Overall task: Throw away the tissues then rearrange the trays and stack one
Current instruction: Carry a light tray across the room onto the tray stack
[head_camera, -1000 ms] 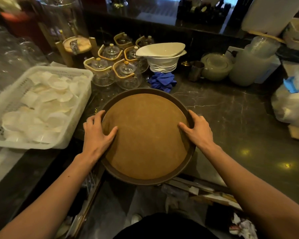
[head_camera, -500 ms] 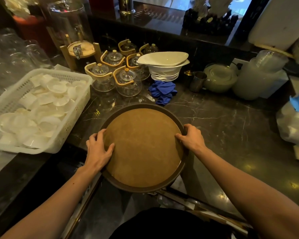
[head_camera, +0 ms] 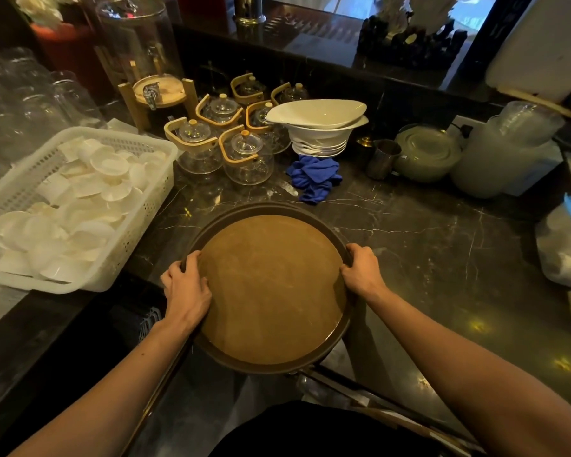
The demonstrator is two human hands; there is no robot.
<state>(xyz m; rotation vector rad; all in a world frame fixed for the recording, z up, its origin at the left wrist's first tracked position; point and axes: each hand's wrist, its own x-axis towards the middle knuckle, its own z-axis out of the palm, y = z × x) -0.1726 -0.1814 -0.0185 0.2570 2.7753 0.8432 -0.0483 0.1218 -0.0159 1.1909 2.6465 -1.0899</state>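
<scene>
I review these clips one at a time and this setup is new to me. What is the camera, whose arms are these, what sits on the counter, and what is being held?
No machine here: a person works bare-handed, and one wide-angle camera on their head looks forward and down, so the arms enter from the bottom. The left hand and right hand grip opposite rims of a round brown tray, which lies partly over the near edge of the dark marble counter. There seems to be a second rim just beneath its far edge, perhaps another tray. On the counter: a white basket of small white dishes at left, glass teapots, stacked white bowls, a blue cloth, and a metal cup.
</scene>
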